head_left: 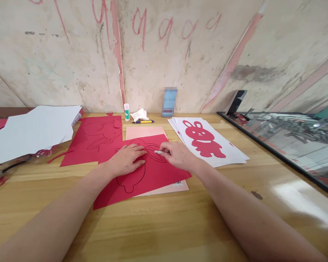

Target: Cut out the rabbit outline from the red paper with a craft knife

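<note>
Where the left hand lies spread on the red sheet, gripping nothing, the drawn ear starts beside its fingertips and slants lengthwise toward the nearer right hand, which pinches a small blade-like tool over that outline.

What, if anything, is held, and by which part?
The right hand pinches a small pale blade-like piece by its right end; the left hand rests on the red sheet, gripping nothing.

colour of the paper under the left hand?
The paper is red, with black drawn outlines; see the head view.
</note>
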A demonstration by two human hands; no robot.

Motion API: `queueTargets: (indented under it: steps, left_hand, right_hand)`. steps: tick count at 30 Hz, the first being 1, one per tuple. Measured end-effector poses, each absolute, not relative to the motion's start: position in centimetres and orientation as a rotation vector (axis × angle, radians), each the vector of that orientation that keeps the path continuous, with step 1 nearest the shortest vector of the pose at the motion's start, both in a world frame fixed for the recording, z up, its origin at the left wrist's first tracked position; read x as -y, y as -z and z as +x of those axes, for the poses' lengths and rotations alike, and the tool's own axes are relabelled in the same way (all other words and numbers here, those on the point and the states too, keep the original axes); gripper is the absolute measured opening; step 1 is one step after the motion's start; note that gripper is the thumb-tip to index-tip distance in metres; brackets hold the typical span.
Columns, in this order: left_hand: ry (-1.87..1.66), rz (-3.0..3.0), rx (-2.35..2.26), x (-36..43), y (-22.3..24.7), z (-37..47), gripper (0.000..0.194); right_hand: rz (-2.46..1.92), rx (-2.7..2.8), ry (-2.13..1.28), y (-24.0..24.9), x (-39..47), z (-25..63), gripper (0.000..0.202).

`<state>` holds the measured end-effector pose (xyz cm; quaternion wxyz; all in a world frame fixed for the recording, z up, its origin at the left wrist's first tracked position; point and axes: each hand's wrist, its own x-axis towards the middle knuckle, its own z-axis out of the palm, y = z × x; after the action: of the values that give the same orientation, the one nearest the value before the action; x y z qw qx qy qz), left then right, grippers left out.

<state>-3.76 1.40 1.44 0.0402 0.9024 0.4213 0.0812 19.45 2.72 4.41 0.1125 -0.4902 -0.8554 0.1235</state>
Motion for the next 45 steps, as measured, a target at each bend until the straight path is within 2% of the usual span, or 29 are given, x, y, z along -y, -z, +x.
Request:
queueTargets:
  steps: [7, 18, 34, 45]
  left_hand:
    - [-0.249, 2.783, -1.261, -1.6, -1.2, -3.9, 0.039]
    - [-0.051, 2.843, -1.267, -0.8, -3.0, -3.4, 0.041]
    - [-0.284, 2.723, -1.464, 1.4, 0.1, -3.7, 0.047]
    - [-0.303, 2.806, -1.438, 1.4, 0.3, -3.6, 0.045]
  right_hand:
    - [-1.419, 2.296, -0.556, -2.7, -3.1, 18.7, 0.005]
    - [-1.479, 2.207, -0.668, -2.1, -4.0, 18.7, 0.007]
    - [-1.534, 2.187, -0.683, -2.6, -4.0, 18.7, 0.008]
    - [-1.508, 2.274, -0.477, -2.4, -3.6, 18.5, 0.012]
